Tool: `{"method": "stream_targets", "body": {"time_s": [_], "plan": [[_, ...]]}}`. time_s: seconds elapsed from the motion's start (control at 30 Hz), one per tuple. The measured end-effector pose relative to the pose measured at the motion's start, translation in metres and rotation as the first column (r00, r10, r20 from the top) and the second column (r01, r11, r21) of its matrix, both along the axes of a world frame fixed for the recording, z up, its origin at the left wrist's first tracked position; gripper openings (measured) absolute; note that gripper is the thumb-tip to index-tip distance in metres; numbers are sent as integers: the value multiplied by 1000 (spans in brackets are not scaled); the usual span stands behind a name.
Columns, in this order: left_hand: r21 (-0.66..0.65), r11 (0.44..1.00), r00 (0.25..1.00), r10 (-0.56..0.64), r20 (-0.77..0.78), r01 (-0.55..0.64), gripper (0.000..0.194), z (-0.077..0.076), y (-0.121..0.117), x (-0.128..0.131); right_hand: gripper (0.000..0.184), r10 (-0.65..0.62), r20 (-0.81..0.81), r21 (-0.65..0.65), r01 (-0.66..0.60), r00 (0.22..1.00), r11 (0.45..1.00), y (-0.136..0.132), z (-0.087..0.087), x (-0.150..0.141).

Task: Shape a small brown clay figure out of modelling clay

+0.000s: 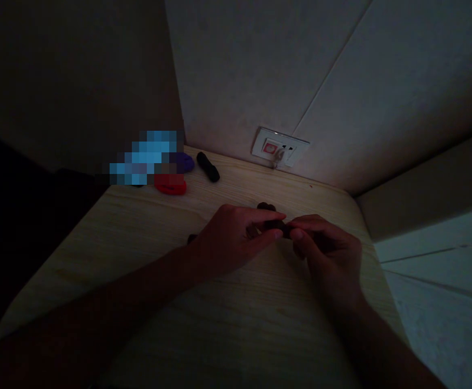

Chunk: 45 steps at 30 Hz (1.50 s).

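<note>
The room is dim. My left hand (236,237) and my right hand (325,248) meet over the middle of a light wooden table (236,324). Both pinch the same small dark object (281,227) between their fingertips; what it is cannot be made out. A second small dark piece (265,207) lies on the table just behind the hands. Another dark bit (191,238) shows at the left edge of my left hand.
At the back left of the table lie a black cylinder (208,166), a red piece (170,185), a purple piece (185,162) and a blurred blue patch (147,156). A wall socket (280,147) sits low on the wall behind. The table's right edge drops to a pale floor.
</note>
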State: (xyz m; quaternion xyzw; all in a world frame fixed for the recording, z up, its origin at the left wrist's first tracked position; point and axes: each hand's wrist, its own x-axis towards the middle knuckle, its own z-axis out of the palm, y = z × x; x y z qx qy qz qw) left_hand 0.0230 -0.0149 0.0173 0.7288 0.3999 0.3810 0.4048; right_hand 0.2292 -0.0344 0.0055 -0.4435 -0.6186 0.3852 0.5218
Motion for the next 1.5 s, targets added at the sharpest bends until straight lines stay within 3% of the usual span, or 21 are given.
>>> {"method": "stream_targets", "body": {"time_s": [0.4, 0.63, 0.87, 1.07, 1.5], "plan": [[13, 999, 999, 35, 31, -35, 33, 0, -1, 3, 4, -40, -1, -16, 40, 999, 999, -3, 5, -7], [86, 994, 997, 70, 24, -72, 31, 1, -2, 3, 6, -37, -11, -39, 37, 999, 999, -3, 5, -7], [245, 965, 996, 91, 21, -93, 31, 0, -2, 2, 22, -31, 66, 36, 29, 997, 999, -5, 7, -4], [301, 949, 995, 103, -10, -95, 30, 0, -2, 1, 23, -41, 108, 130, 26, 993, 991, -4, 9, -5], [256, 962, 995, 91, 37, -98, 32, -4, -4, 0, 27, 8, 106, 153, -24, 994, 988, -6, 12, -6]]}}
